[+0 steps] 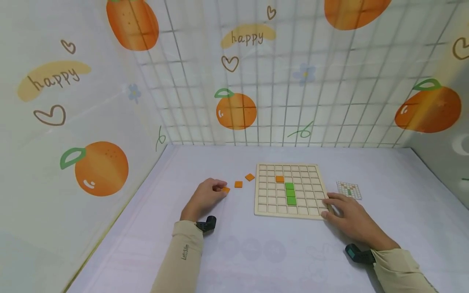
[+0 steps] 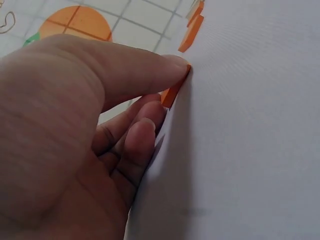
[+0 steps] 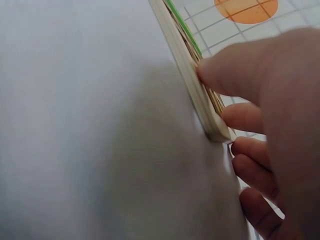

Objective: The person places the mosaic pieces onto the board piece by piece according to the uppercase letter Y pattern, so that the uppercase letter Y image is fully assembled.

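Between thumb and fingers, my left hand pinches an orange square tile low over the table. The left wrist view shows the thumb on that tile's edge, with the other fingers partly hidden behind. At the wooden grid board's near right corner, my right hand rests its thumb and fingertips on the rim. In the right wrist view the thumb lies over the board's edge. One orange tile and a short column of green tiles sit in the board's cells.
Two loose orange tiles lie left of the board, one nearer and one farther. A small pattern card with a coloured grid lies right of the board, just beyond my right hand. Printed curtain walls enclose the white table.
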Demonstrator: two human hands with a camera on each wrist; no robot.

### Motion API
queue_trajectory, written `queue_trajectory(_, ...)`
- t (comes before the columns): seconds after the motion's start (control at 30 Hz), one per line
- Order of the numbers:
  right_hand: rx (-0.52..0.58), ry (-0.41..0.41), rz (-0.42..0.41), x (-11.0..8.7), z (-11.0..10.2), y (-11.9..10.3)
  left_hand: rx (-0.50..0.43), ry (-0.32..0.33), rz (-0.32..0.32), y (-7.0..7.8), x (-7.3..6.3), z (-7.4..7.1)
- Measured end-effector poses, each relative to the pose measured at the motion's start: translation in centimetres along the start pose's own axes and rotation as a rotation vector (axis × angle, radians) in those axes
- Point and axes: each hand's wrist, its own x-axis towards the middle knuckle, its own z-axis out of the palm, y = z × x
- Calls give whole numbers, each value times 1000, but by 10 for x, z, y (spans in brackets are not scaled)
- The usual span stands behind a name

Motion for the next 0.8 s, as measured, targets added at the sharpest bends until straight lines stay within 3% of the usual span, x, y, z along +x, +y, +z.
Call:
queue_trajectory(0.13, 8, -5, -6, -1, 1, 0, 26, -7, 3, -1, 1, 1)
queue_trajectory(0.4, 11, 19, -31, -1, 2, 2, 124, -1, 112, -3, 6, 2)
queue_trajectory(0.8, -4, 23, -14, 2, 0, 1, 83, 38, 149, -5, 10, 3)
